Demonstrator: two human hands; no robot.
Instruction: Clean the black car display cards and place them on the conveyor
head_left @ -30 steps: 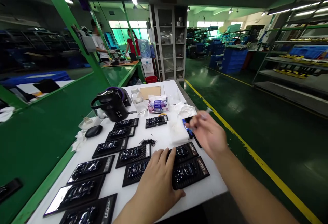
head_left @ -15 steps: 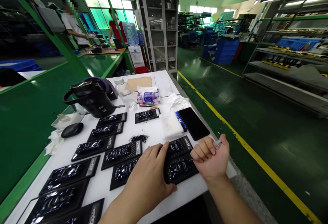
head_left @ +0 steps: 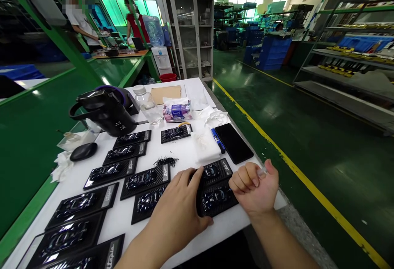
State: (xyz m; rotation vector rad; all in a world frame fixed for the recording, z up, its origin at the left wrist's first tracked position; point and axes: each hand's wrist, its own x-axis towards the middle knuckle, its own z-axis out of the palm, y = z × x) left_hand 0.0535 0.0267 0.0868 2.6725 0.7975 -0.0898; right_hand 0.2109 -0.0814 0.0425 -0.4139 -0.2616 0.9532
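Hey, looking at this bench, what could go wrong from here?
The right hand is curled around a small tool right beside the glossy black card under the left hand, so a slip might scratch it. The loose black fibres lie close to another card and could stray onto it. The phone sits near the edge of the white table, and could perhaps get knocked off.

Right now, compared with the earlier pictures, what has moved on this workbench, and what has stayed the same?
The right hand has moved away from above the phone, down toward the table's near right corner, its fingers curled around a small pale item. The left hand stayed on the black cards.
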